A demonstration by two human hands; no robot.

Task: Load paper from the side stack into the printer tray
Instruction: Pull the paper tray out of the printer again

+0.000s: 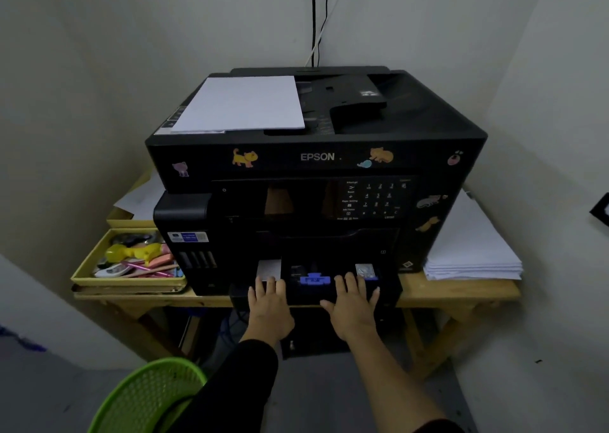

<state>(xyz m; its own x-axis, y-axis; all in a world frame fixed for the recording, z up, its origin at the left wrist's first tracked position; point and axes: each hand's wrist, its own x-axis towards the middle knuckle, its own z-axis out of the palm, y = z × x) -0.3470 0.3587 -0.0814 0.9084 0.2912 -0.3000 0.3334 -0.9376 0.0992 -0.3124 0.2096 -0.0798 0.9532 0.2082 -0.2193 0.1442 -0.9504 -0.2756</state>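
Note:
A black Epson printer (316,157) stands on a wooden table. Its paper tray (389,292) at the bottom front is slid partly out, showing a blue guide (314,279) inside. My left hand (268,304) rests flat on the tray's left front edge, fingers apart. My right hand (354,304) lies flat on the tray's right front edge, fingers spread. The side stack of white paper (471,251) lies on the table to the right of the printer. A single white sheet (240,103) lies on the printer's lid.
A yellow box (82,268) of pens and small items sits left of the printer, with loose papers (141,195) behind it. A green mesh basket (145,396) stands on the floor at lower left. Walls close in on both sides. Cables (314,21) hang behind.

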